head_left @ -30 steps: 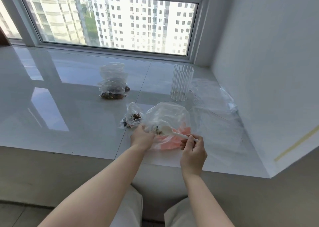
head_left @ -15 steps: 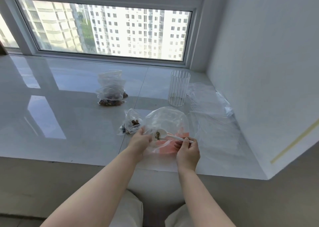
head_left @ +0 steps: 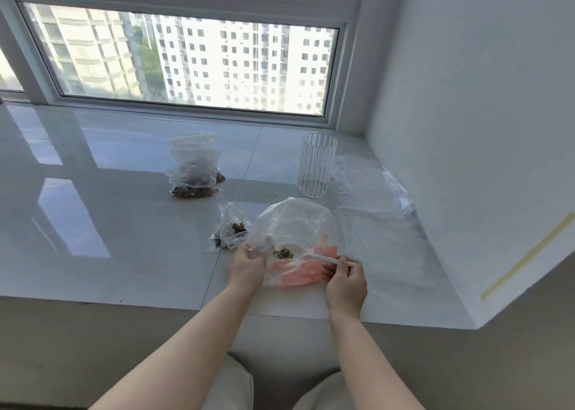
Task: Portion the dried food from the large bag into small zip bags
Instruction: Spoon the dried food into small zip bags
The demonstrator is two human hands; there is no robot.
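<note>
Now two hands (head_left: 245, 269) (head_left: 345, 282), one spoon (head_left: 298, 252), one large bag (head_left: 295, 232).

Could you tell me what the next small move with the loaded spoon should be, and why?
Probably carry the spoon, held by the right hand, left to the small zip bag and tip it in: it already holds dried food, while the left hand grips the large bag.

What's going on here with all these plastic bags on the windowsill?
A person is portioning dried food. The right hand holds a white spoon loaded with brown pieces inside the large bag, whose opening the left hand grips. A small zip bag with some food sits just left of it. Filled bags are piled farther back, near a clear ribbed cup.
</note>
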